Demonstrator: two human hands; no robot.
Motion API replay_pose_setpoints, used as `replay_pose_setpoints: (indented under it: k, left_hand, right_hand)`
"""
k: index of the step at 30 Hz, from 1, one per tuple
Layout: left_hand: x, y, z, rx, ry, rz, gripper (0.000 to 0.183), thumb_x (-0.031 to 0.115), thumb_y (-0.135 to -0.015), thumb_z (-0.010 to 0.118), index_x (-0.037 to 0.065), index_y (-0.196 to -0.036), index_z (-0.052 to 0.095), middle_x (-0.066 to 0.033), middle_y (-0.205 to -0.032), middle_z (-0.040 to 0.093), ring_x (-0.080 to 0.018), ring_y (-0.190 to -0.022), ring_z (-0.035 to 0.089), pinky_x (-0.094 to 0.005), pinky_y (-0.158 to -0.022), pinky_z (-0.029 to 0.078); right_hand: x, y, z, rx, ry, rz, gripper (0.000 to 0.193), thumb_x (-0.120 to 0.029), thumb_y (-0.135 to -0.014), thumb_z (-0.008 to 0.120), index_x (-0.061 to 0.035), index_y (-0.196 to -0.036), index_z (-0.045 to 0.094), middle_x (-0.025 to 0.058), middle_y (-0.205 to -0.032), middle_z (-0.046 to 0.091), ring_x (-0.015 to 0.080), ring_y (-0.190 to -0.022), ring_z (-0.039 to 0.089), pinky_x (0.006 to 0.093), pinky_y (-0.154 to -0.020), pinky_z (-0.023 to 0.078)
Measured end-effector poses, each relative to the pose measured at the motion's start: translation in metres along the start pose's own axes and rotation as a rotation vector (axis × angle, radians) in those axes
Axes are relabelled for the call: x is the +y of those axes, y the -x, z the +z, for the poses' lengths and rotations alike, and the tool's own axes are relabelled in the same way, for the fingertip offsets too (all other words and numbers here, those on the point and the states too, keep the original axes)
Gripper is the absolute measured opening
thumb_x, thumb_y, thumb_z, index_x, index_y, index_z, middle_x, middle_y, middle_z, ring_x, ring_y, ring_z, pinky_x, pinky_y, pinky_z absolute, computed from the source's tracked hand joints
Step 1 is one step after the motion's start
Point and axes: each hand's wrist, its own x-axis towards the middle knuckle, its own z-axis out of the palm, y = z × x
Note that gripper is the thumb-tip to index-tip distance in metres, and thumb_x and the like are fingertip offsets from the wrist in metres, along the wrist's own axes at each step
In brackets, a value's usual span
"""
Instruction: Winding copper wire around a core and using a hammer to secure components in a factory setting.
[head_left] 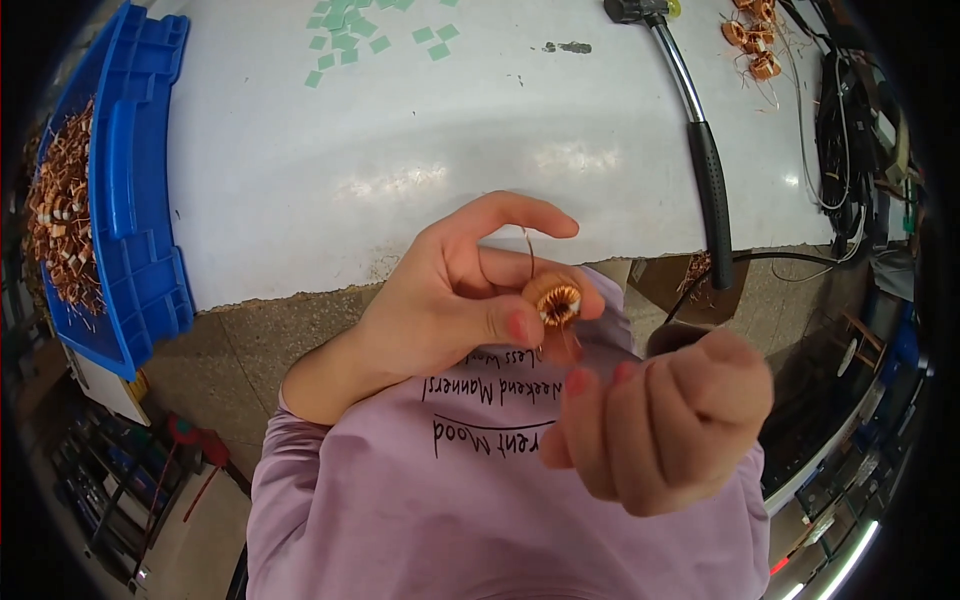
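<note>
Left hand (450, 290) grips a copper-wound ring coil (557, 302) between thumb and fingers, just off the near edge of the counter (450, 130); the right hand (665, 425) is curled close beside it, and whether it pinches a wire I cannot tell. Winding looks done around the ring's visible face, but at least 1 wire end (530, 245) stands loose, so the leads seem unfinished. Beyond lie a hammer (697, 125), a small cluster of coils (760, 45) and green squares (345, 40). A blue bin (150, 190) holds many copper pieces, their stage unclear.
</note>
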Motion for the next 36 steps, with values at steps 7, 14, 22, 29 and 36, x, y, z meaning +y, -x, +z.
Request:
replay_pose_setpoints:
  k: [7,14,22,29,36]
  left_hand:
    - [-0.006,0.000,-0.007,-0.128,-0.005,-0.064,0.025,-0.006,-0.073,0.068,0.001,-0.093,0.055,-0.0275,-0.098,0.062,-0.0281,-0.069,0.066,-0.0335,-0.063,0.057]
    - [-0.007,-0.001,-0.010,-0.126,-0.030,-0.065,0.022,-0.003,-0.073,0.070,0.001,-0.091,0.057,-0.0270,-0.097,0.063,-0.0280,-0.068,0.066,-0.0320,-0.062,0.057]
    - [-0.007,0.006,-0.003,-0.141,-0.038,0.033,0.026,0.003,-0.079,0.067,-0.001,-0.102,0.056,-0.0249,-0.102,0.062,-0.0286,-0.078,0.066,-0.0315,-0.069,0.056]
    - [0.011,0.014,0.011,0.018,-0.114,0.310,0.035,0.010,-0.086,0.061,-0.001,-0.118,0.049,-0.0212,-0.111,0.059,-0.0277,-0.094,0.062,-0.0333,-0.086,0.050]
    - [0.007,0.015,0.001,0.029,-0.375,0.460,0.036,0.013,-0.090,0.056,-0.001,-0.122,0.047,-0.0192,-0.113,0.058,-0.0278,-0.099,0.060,-0.0338,-0.090,0.047]
  right_hand:
    - [0.036,-0.016,0.018,-0.031,-0.724,0.372,0.027,-0.017,-0.087,0.055,-0.0043,-0.064,0.059,0.0007,-0.062,0.051,0.0119,-0.056,0.040,0.0224,-0.053,0.035]
    - [0.028,0.003,0.030,-0.369,-1.515,1.275,0.024,-0.007,-0.088,0.049,-0.0023,-0.066,0.058,0.0012,-0.066,0.052,0.0084,-0.058,0.041,0.0196,-0.054,0.034]
    - [0.012,0.002,0.021,-0.252,-1.519,1.362,0.016,-0.009,-0.087,0.055,-0.0002,-0.073,0.059,0.0014,-0.067,0.052,0.0094,-0.060,0.042,0.0189,-0.055,0.033]
    - [-0.006,0.003,0.013,0.078,-1.038,1.043,0.008,-0.006,-0.080,0.059,0.0020,-0.080,0.062,0.0055,-0.069,0.055,0.0119,-0.062,0.045,0.0206,-0.056,0.036]
    - [0.004,0.015,0.018,0.050,-0.734,0.674,0.012,0.001,-0.070,0.071,0.0000,-0.081,0.067,0.0078,-0.077,0.060,0.0124,-0.058,0.047,0.0197,-0.053,0.038]
